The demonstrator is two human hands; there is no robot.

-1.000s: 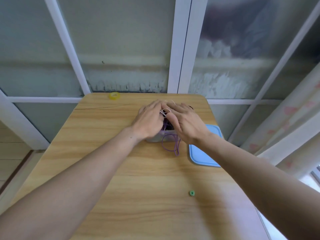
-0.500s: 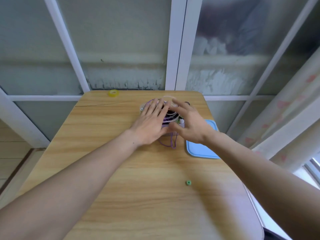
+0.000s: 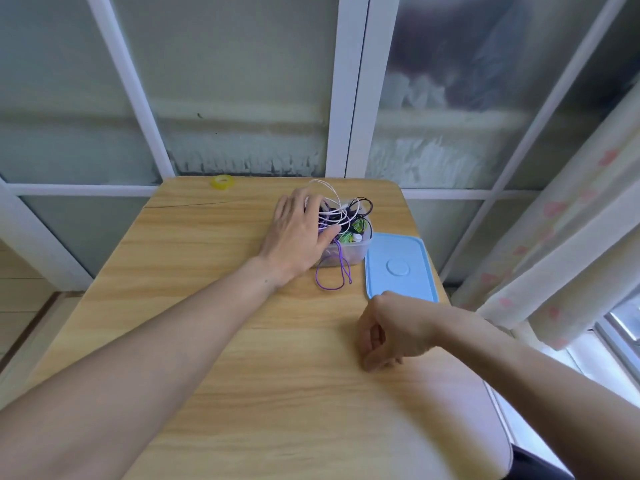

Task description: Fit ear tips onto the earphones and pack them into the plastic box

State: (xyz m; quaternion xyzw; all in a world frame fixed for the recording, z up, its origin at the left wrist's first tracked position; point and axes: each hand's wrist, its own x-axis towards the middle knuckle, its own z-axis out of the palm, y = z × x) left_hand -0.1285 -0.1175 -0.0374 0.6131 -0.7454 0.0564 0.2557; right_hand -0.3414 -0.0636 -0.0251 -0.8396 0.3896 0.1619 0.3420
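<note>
The left hand (image 3: 298, 237) is laid flat on the pile of earphones (image 3: 341, 216) in the plastic box (image 3: 349, 252), above the middle of the frame. Its fingers (image 3: 294, 206) are kept straight and a little apart, so the wires are pressed down. A purple wire loop (image 3: 334, 277) is left hanging out over the near wall of the box onto the bench (image 3: 207, 341).

A change is seen from half a second ago: the right hand (image 3: 391, 332) was at the box then, and now it is pulled back to the lower right of the frame. There it is lowered onto the bench, just where a small green ear tip was lying. That ear tip is now hidden. The right fingers (image 3: 372, 362) are curled downward, but it cannot be told if anything is pinched.

It is likely that the loose ear tip is being picked up, to be fitted or packed. The blue lid (image 3: 401, 268) is lying flat just right of the box, so the box is not closed yet. A yellow tape roll (image 3: 222, 181) is left at the far edge.
</note>
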